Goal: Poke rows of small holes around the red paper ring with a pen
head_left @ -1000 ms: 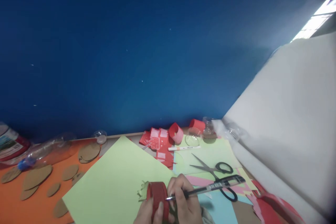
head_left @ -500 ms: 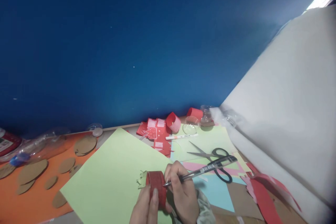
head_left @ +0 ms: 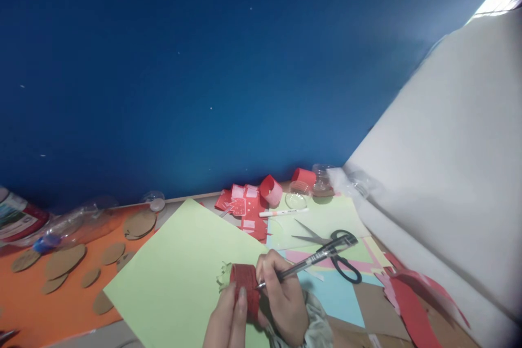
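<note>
A small red roll (head_left: 244, 278) with a jagged light-green paper fringe (head_left: 224, 276) at its left end lies over a large pale green sheet (head_left: 175, 277). My left hand (head_left: 229, 318) holds the roll from the near side, fingers pressed against it. In my right hand (head_left: 283, 296) is a black-and-clear pen (head_left: 308, 262), whose tip meets the roll's right part. Any mark under the tip is too small to make out. Behind the pen's upper end, black-handled scissors (head_left: 342, 269) lie with parted blades.
Cardboard discs (head_left: 65, 262) and a plastic bottle (head_left: 77, 225) lie on orange paper at left. Red paper rings (head_left: 271, 190), a white marker (head_left: 283, 212) and clear cups (head_left: 322, 179) stand or lie at the back. Red strips (head_left: 414, 304) are at right, beside a white panel (head_left: 448, 163).
The view has shifted slightly, so the things at left appear further right. The pen's upper end has swung a little leftward, with its tip still at the roll.
</note>
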`<action>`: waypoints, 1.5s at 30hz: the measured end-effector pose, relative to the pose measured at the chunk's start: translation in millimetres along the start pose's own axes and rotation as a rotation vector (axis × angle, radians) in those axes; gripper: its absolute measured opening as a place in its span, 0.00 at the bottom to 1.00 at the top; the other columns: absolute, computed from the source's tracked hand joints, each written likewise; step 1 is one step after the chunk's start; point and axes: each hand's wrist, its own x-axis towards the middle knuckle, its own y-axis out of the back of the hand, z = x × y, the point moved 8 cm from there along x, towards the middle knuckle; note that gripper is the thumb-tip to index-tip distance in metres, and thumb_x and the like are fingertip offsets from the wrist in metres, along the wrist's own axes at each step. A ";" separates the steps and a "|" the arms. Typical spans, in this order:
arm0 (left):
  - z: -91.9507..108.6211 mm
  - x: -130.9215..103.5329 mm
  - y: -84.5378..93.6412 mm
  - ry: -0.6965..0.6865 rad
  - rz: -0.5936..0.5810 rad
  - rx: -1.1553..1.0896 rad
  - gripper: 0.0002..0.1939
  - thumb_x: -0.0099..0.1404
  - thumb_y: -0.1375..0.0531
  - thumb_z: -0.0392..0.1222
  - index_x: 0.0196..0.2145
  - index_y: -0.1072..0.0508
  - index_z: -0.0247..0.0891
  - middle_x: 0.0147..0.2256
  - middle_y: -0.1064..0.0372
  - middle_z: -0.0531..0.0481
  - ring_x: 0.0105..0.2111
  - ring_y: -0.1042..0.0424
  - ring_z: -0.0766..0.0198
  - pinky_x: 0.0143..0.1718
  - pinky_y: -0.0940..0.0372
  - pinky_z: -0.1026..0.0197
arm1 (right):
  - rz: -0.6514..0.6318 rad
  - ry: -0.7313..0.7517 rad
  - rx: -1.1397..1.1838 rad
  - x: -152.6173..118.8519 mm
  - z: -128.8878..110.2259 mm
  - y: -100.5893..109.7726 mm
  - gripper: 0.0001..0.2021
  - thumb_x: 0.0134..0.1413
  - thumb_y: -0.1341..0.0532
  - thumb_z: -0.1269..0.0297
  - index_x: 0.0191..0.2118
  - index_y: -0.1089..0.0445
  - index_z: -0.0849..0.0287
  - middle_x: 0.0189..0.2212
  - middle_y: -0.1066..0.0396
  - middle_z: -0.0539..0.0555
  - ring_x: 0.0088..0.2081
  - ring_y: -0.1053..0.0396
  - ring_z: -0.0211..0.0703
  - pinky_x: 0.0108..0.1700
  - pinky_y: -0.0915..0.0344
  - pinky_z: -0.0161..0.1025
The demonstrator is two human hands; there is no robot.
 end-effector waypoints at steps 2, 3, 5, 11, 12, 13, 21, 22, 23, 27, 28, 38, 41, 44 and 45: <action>-4.2 0.6 1.1 0.019 0.003 0.010 0.30 0.67 0.45 0.68 0.41 0.21 0.36 0.40 0.18 0.38 0.40 0.19 0.50 0.43 0.25 0.59 | 0.000 -0.002 -0.014 0.4 -0.6 -0.1 0.23 0.70 0.46 0.47 0.26 0.41 0.56 0.19 0.42 0.44 0.19 0.46 0.33 0.24 0.46 0.34; -5.6 0.9 0.5 0.025 -0.003 0.010 0.31 0.67 0.45 0.68 0.41 0.21 0.35 0.40 0.18 0.38 0.40 0.18 0.50 0.44 0.25 0.59 | 0.003 0.009 -0.033 0.7 -2.3 -0.1 0.23 0.69 0.46 0.47 0.26 0.41 0.56 0.19 0.42 0.45 0.19 0.45 0.34 0.24 0.45 0.34; -6.1 1.5 -1.8 0.023 -0.022 0.005 0.33 0.67 0.46 0.69 0.41 0.21 0.35 0.38 0.18 0.38 0.38 0.18 0.51 0.42 0.25 0.59 | 0.014 0.038 -0.073 1.3 -6.4 0.6 0.24 0.69 0.45 0.46 0.24 0.41 0.56 0.20 0.42 0.46 0.21 0.45 0.35 0.25 0.44 0.35; -0.9 3.3 -5.5 0.008 -0.043 -0.009 0.34 0.67 0.47 0.71 0.40 0.19 0.35 0.32 0.19 0.41 0.36 0.19 0.52 0.41 0.25 0.59 | 0.009 -0.014 -0.086 3.1 -2.2 1.4 0.23 0.69 0.47 0.46 0.25 0.40 0.55 0.19 0.41 0.46 0.21 0.43 0.36 0.27 0.42 0.36; -1.6 3.5 -5.6 0.013 -0.047 -0.011 0.34 0.67 0.47 0.71 0.40 0.19 0.36 0.32 0.19 0.41 0.36 0.19 0.52 0.41 0.24 0.59 | 0.019 -0.014 -0.091 3.7 -2.2 2.4 0.24 0.69 0.46 0.46 0.25 0.40 0.55 0.19 0.41 0.46 0.22 0.43 0.36 0.27 0.41 0.36; -2.7 3.8 -5.8 0.015 -0.054 -0.011 0.34 0.67 0.47 0.70 0.39 0.19 0.36 0.32 0.18 0.41 0.36 0.19 0.52 0.40 0.24 0.59 | 0.027 -0.010 -0.098 4.2 -2.8 3.0 0.24 0.69 0.46 0.46 0.25 0.40 0.55 0.20 0.41 0.46 0.22 0.42 0.36 0.28 0.40 0.35; -14.6 3.2 -0.7 0.080 -0.012 0.024 0.28 0.69 0.44 0.62 0.45 0.21 0.33 0.45 0.18 0.36 0.46 0.18 0.47 0.49 0.25 0.56 | 0.012 -0.074 -0.108 5.0 -7.9 -1.2 0.25 0.67 0.46 0.42 0.24 0.41 0.55 0.18 0.43 0.46 0.21 0.43 0.37 0.26 0.42 0.36; -13.2 3.0 -1.6 0.077 -0.022 0.024 0.28 0.69 0.44 0.62 0.46 0.21 0.33 0.44 0.18 0.36 0.45 0.18 0.48 0.48 0.24 0.57 | 0.016 -0.075 -0.111 5.1 -8.1 -0.7 0.26 0.67 0.46 0.42 0.24 0.41 0.55 0.18 0.43 0.46 0.21 0.43 0.37 0.26 0.42 0.36; -11.1 2.9 -2.8 0.065 -0.035 0.022 0.28 0.70 0.45 0.61 0.46 0.21 0.33 0.44 0.17 0.36 0.45 0.18 0.48 0.47 0.24 0.57 | 0.023 -0.068 -0.117 5.5 -8.6 0.2 0.26 0.67 0.46 0.42 0.24 0.40 0.55 0.18 0.42 0.46 0.22 0.43 0.37 0.26 0.41 0.36; -5.2 2.7 -5.2 0.022 -0.073 0.021 0.29 0.71 0.47 0.62 0.46 0.20 0.34 0.38 0.16 0.39 0.41 0.17 0.50 0.44 0.24 0.57 | 0.051 -0.051 -0.138 8.1 -8.1 3.9 0.25 0.67 0.46 0.41 0.25 0.40 0.55 0.20 0.40 0.47 0.22 0.43 0.37 0.28 0.41 0.36; -5.5 2.7 -5.0 0.024 -0.077 0.022 0.29 0.70 0.47 0.63 0.46 0.20 0.34 0.36 0.17 0.40 0.40 0.17 0.49 0.44 0.24 0.57 | 0.056 -0.060 -0.129 8.4 -7.3 4.3 0.25 0.67 0.46 0.41 0.25 0.40 0.55 0.19 0.40 0.46 0.22 0.43 0.37 0.27 0.41 0.36; -1.1 3.1 -5.0 0.051 -0.081 0.022 0.30 0.68 0.46 0.66 0.42 0.20 0.35 0.31 0.18 0.42 0.35 0.19 0.51 0.41 0.24 0.57 | 0.014 -0.076 -0.138 8.2 -7.2 0.4 0.26 0.68 0.48 0.41 0.25 0.42 0.55 0.19 0.42 0.46 0.22 0.43 0.37 0.27 0.43 0.36; -0.4 2.7 -5.6 0.035 -0.101 0.052 0.31 0.70 0.49 0.67 0.42 0.21 0.35 0.27 0.19 0.43 0.31 0.20 0.52 0.37 0.26 0.59 | 0.043 -0.073 -0.130 9.5 -4.9 3.1 0.25 0.67 0.48 0.41 0.26 0.41 0.55 0.19 0.42 0.46 0.21 0.43 0.37 0.27 0.42 0.36; -0.7 3.0 -4.4 0.030 -0.092 0.059 0.31 0.70 0.49 0.67 0.40 0.21 0.36 0.28 0.19 0.44 0.31 0.20 0.53 0.38 0.26 0.59 | 0.026 -0.071 -0.125 8.7 -4.7 2.2 0.25 0.67 0.47 0.42 0.25 0.41 0.55 0.19 0.42 0.46 0.21 0.44 0.37 0.27 0.43 0.36; -0.6 3.2 -4.0 0.031 -0.088 0.055 0.31 0.69 0.49 0.67 0.40 0.21 0.36 0.28 0.19 0.43 0.33 0.19 0.52 0.39 0.26 0.58 | 0.011 -0.073 -0.121 8.2 -4.9 1.1 0.25 0.67 0.47 0.42 0.25 0.42 0.55 0.19 0.42 0.46 0.21 0.44 0.37 0.26 0.43 0.36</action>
